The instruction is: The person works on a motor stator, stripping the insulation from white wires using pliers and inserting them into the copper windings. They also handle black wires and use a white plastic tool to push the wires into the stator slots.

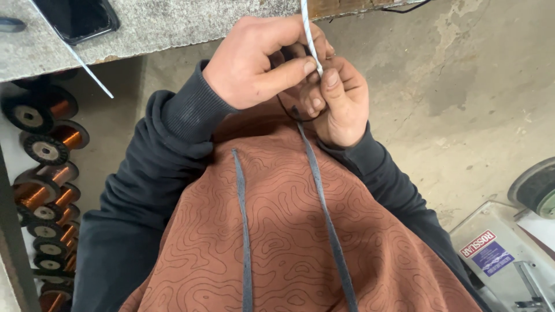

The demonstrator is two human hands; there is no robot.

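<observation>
My left hand (254, 60) and my right hand (341, 101) meet close to my chest, just below the edge of a grey bench (173, 26). Both pinch a thin white strip (307, 29) that runs up out of the frame. The left thumb presses it against the right fingers. A thin dark wire loop (287, 114) hangs under the fingers. I wear a rust-brown patterned hoodie (289, 231) with dark sleeves and two grey drawstrings.
A dark phone (78, 17) and another thin white strip (87, 63) lie on the bench at top left. Several spools of copper wire (49, 150) are stacked at the left. A pale machine with a label (497, 248) stands at bottom right on the concrete floor.
</observation>
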